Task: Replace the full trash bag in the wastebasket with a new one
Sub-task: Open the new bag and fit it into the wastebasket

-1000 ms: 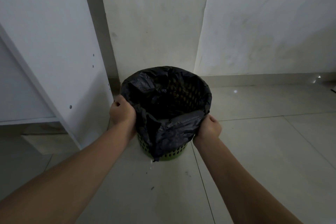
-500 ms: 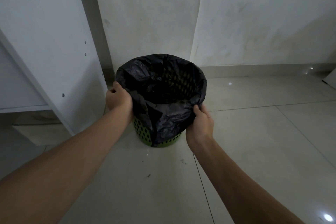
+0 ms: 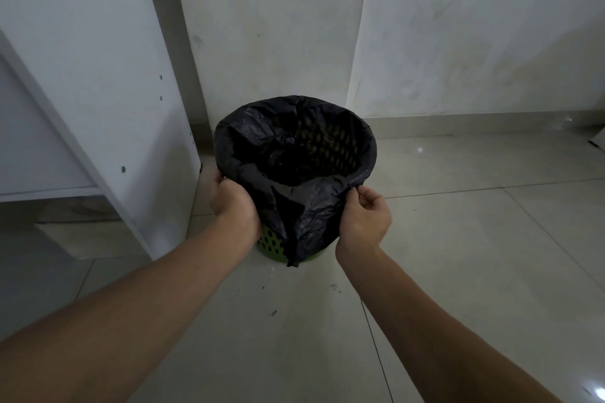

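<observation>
Left grip [image 3: 234,203] clasps and right grip [image 3: 365,219] pinches the folded-over edge of a black trash bag [image 3: 304,216] lining a green perforated wastebasket [image 3: 273,247] on the tiled floor [image 3: 294,337], its film looking thin, limp, light and probably slippery, so that rim fold seems the best hold.

Right hand [image 3: 365,222] loosens from a fist on the rim to a fingertip pinch.
It now sits just outside the green wastebasket [image 3: 271,244], thumb and fingers nipping the black trash bag [image 3: 307,206] edge. Left hand [image 3: 234,203] has slid lower and nearer along the left side, gripping the bag.
</observation>
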### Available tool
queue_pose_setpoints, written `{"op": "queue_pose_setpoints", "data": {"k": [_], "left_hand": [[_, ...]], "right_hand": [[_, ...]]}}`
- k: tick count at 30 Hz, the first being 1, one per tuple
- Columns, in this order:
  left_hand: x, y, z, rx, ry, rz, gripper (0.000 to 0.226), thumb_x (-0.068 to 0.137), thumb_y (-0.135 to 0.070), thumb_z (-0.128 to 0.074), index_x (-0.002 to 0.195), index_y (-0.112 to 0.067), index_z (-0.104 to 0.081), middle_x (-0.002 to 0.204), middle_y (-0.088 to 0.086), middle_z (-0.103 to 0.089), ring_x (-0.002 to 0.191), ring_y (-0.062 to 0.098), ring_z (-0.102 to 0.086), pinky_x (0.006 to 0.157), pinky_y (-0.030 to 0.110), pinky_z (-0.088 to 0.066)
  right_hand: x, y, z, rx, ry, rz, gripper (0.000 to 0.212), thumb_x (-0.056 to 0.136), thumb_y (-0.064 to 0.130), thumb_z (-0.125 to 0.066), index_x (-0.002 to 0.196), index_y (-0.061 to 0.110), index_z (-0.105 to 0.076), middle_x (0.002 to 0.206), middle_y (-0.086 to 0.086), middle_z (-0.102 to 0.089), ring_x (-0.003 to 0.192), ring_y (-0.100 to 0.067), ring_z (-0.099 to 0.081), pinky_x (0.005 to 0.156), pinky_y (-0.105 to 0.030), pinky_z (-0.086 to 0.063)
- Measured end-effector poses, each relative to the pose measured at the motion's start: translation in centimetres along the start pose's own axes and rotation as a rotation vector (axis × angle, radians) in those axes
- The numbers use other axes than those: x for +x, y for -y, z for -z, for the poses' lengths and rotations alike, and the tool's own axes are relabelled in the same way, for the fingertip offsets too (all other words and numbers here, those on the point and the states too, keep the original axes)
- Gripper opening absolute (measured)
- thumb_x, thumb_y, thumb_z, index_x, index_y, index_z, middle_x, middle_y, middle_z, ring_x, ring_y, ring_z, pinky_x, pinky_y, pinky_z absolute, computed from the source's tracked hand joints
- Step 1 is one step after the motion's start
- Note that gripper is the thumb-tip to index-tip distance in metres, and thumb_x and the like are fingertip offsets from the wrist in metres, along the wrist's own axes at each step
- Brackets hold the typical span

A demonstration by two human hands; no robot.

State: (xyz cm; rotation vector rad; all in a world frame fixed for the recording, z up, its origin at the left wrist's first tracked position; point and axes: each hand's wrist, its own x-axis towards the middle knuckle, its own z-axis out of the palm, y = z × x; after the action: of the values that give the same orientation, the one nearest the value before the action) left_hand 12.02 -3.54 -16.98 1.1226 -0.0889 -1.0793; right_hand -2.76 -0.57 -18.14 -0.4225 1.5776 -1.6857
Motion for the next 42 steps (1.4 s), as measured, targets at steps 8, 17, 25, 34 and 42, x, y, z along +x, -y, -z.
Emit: {"op": "queue_pose_setpoints", "data": {"k": [8, 17, 25, 34, 42], "left_hand": [[-1.0, 1.5, 0.5, 0.179, -0.014, -0.164, 0.041, 0.103, -0.015, -0.034, 0.122, -0.038, -0.063, 0.116, -0.005, -0.066, 0.11, 0.021, -0.064, 0.097, 0.038, -0.053], [-3.3, 3.0, 1.1, 0.333, -0.067, -0.279, 0.025, 0.103, -0.022, -0.042, 0.122, -0.007, -0.049, 0.106, 0.006, -0.061, 0.095, 0.024, -0.062, 0.076, 0.032, -0.05], [-4.0, 3.6, 1.1, 0.346, -0.047, -0.228, 0.015, 0.101, -0.024, -0.045, 0.111, -0.013, -0.048, 0.11, 0.011, -0.063, 0.096, 0.026, -0.064, 0.083, 0.041, -0.055], [-5.3, 3.6, 1.8, 0.365, 0.017, -0.198, 0.006, 0.098, -0.022, -0.053, 0.094, -0.019, -0.055, 0.1, 0.005, -0.067, 0.093, 0.022, -0.067, 0.082, 0.038, -0.057], [-7.1, 3.5, 2.1, 0.381, 0.081, -0.159, 0.003, 0.098, -0.019, -0.054, 0.095, -0.018, -0.053, 0.096, 0.003, -0.064, 0.084, 0.016, -0.064, 0.068, 0.027, -0.05]], "right_hand": [[-4.2, -1.6, -0.5, -0.064, 0.131, 0.124, 0.021, 0.09, 0.012, -0.065, 0.108, 0.015, -0.054, 0.091, 0.007, -0.059, 0.082, -0.005, -0.059, 0.073, -0.017, -0.047], [-5.5, -2.5, -0.8, -0.217, 0.063, 0.225, 0.011, 0.088, 0.013, -0.07, 0.092, 0.017, -0.06, 0.086, 0.009, -0.062, 0.087, -0.013, -0.061, 0.082, -0.026, -0.051], [-7.3, -2.8, -0.1, -0.118, 0.214, 0.191, 0.04, 0.095, 0.049, -0.054, 0.119, 0.019, -0.064, 0.107, 0.005, -0.069, 0.098, -0.005, -0.065, 0.082, -0.019, -0.055], [-7.8, -3.5, -0.1, -0.291, 0.252, 0.326, 0.029, 0.097, 0.032, -0.056, 0.121, 0.02, -0.066, 0.109, 0.006, -0.07, 0.104, -0.012, -0.064, 0.095, -0.04, -0.053], [-6.8, -2.7, 0.3, -0.206, 0.261, 0.274, 0.018, 0.095, 0.017, -0.063, 0.083, 0.013, -0.075, 0.073, 0.002, -0.072, 0.065, -0.008, -0.063, 0.061, -0.021, -0.053]]}}
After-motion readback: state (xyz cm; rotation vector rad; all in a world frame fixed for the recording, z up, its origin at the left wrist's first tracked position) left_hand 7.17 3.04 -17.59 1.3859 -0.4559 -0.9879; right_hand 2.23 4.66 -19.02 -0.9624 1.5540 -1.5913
